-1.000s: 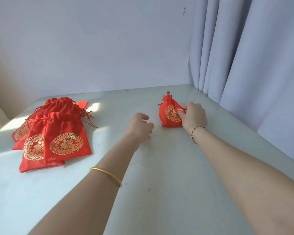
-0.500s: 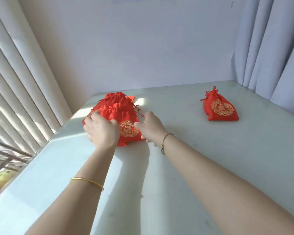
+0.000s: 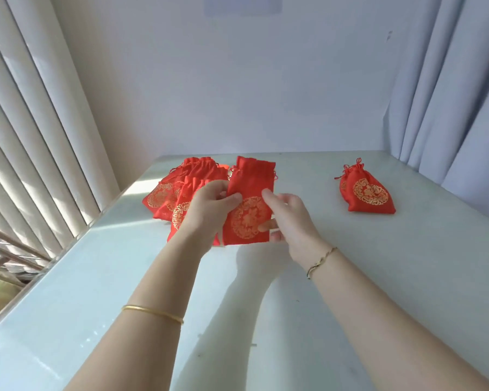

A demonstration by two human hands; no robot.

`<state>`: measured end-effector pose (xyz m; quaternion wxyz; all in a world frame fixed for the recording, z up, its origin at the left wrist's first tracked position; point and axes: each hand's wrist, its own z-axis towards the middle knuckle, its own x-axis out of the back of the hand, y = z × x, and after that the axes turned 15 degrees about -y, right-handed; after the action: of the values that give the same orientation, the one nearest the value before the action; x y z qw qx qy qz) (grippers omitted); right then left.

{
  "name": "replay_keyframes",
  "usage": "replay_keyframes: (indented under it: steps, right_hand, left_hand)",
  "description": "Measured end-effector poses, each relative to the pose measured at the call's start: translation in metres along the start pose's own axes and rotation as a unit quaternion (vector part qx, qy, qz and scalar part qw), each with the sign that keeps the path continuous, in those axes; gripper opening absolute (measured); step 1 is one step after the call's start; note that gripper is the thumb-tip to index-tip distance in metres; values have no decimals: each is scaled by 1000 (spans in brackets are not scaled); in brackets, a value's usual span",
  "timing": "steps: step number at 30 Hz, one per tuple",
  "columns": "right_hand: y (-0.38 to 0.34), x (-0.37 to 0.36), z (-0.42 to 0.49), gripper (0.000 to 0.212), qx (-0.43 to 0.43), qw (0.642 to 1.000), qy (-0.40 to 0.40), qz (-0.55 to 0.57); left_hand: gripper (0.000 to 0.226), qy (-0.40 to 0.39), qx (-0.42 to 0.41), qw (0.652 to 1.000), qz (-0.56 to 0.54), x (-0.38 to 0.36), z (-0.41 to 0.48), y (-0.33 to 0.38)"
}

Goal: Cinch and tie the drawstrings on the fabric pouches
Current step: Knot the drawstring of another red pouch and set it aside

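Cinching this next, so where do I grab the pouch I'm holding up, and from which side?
Likely the drawstring loops at its neck, one from each side: the pouch is upright, uncinched, cords poking out left and right below the top hem.

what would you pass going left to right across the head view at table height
vertical blinds → pile of uncinched red pouches → left hand → held pouch, pinched by both hands → right hand → cinched pouch lying alone on the table → grey curtain
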<state>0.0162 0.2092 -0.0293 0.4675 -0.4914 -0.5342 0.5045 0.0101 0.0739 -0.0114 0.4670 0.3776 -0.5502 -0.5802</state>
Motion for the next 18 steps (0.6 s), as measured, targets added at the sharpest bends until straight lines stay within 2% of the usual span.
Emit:
replay_keyframes:
  steps: [1,3,8,12,18]
  right_hand:
    - [-5,11,-9,37,2,998,-6,59]
    - [-14,31,-27,33,26,990,-8,135]
    - [-20,50,-46,35,85,994,56,48]
    - [-17,52,-41,37,78,994,72,38]
    - [-20,52,-37,29,58,991,73,96]
  left_hand:
    - [14,-49,-2,997,-64,-8,-8,4]
    - [11,-102,4,989,-103,-23,-16,3]
    - [14,-88,46,985,-140,-54,-24,-9]
    - [19,-73,14,977,-198,-57,-25,-7]
    - [33,21,-33,998,-54,-53,-19,-2]
